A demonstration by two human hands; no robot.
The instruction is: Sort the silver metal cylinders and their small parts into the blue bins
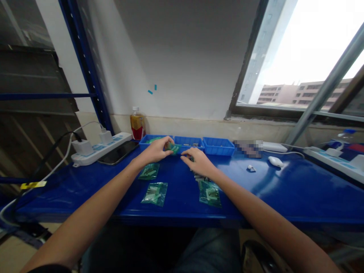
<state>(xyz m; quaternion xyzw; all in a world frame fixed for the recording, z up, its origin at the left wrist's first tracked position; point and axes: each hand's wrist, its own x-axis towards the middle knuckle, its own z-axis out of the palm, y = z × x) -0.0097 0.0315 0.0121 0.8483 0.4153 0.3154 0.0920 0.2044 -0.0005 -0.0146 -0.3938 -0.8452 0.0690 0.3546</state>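
Observation:
My left hand [157, 149] pinches a small green plastic bag [174, 148] between thumb and fingers, in front of the blue bins. Just to its right, my right hand [197, 161] has thumb and fingertips drawn together; whatever they hold is too small to make out. Beneath the right hand lie several small metal pins [200, 177], partly covered by it. Filled green bags lie on the blue table: one bag [149, 171] below my left wrist, another bag [155, 193] nearer the front edge, and a third bag [209, 193] beside my right forearm.
Three blue bins stand along the wall: a left bin [144, 146] with green plastic, a middle bin [190, 150] with small parts, and a right bin [218, 151]. A drink bottle [137, 125], power strip [99, 149] and phone [118, 152] are left; a white earphone case [275, 162] is right.

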